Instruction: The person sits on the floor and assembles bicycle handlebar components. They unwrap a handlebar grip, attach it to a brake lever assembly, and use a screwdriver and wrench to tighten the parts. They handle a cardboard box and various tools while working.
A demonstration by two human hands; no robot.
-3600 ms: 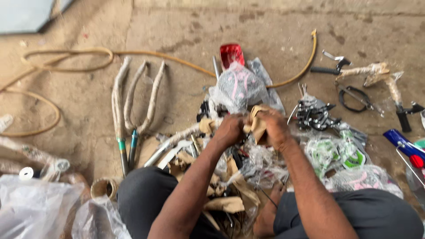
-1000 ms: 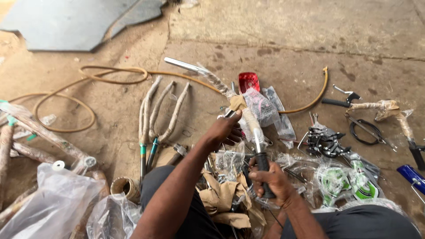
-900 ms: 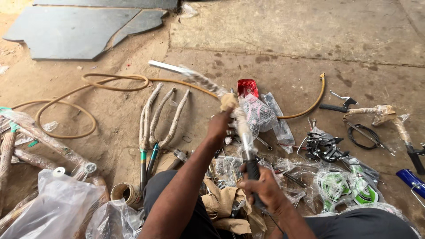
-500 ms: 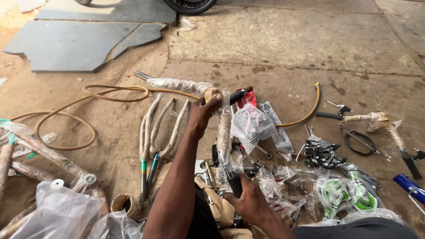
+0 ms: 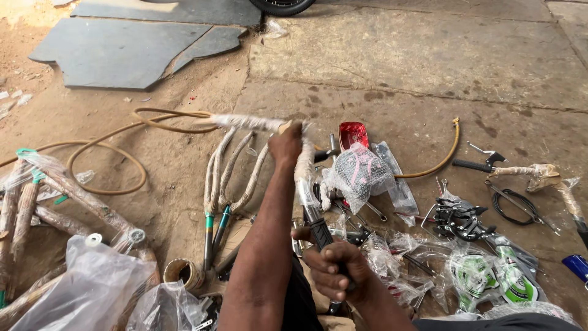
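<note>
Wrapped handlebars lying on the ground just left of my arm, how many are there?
3, side by side: left one, middle one, right one. More may lie hidden among the wrapped parts at far left.

Left hand [image 5: 286, 144]: arm extended forward, fingers closed in a grip. Right hand [image 5: 335, 271]: near body, fist closed.

bright, even daylight, soft faint shadows; plastic wrappings glint; sharp focus, slight wide-angle stretch at the edges.
</note>
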